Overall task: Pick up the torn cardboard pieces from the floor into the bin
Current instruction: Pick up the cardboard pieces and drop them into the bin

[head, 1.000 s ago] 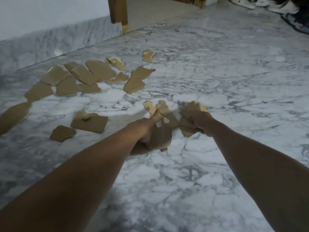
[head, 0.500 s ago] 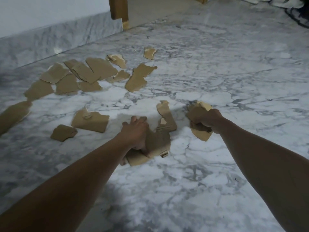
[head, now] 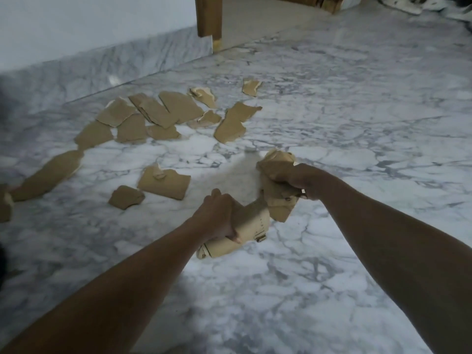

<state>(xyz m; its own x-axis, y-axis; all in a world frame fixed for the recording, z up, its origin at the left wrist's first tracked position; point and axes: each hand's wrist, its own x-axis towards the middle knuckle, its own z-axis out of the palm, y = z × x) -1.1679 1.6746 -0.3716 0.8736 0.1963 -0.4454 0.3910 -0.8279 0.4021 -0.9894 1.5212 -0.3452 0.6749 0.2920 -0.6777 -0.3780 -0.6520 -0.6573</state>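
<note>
The left hand point(head: 217, 218) is curled round a pale, bent cardboard sheet point(head: 251, 224), thumb at the top. Its fingers go behind the sheet and are hidden, and the sheet's lower end sticks out below the wrist. Whether that end rests on the floor cannot be told.

The right hand point(head: 304, 180), just beyond and to the right of the left, clutches a crumpled wad of torn pieces point(head: 278, 200). Its fingers are buried in the cardboard, so the pieces cannot be counted. The bottom of the wad overlaps the top of the sheet in this view, and it is unclear whether they touch.

The other cardboard lies on the marble floor point(head: 293, 290), all to the left of or beyond the hands:
- Nearest the left hand is a squarish piece point(head: 163, 185) with a small scrap on it.
- Just beside that lies a small dark piece point(head: 126, 198).
- Farther left is a long strip point(head: 48, 176), and past it an edge piece point(head: 5, 208) cut off by the frame.
- Beyond the hands is an overlapping cluster point(head: 153, 116), with a bent piece point(head: 233, 123) to its right.
- A lone scrap point(head: 251, 86) lies farthest off.

A wooden door frame point(head: 208, 16) is cut off at the top. The pale shapes point(head: 398, 3) far beyond the right hand are too blurred to identify.
</note>
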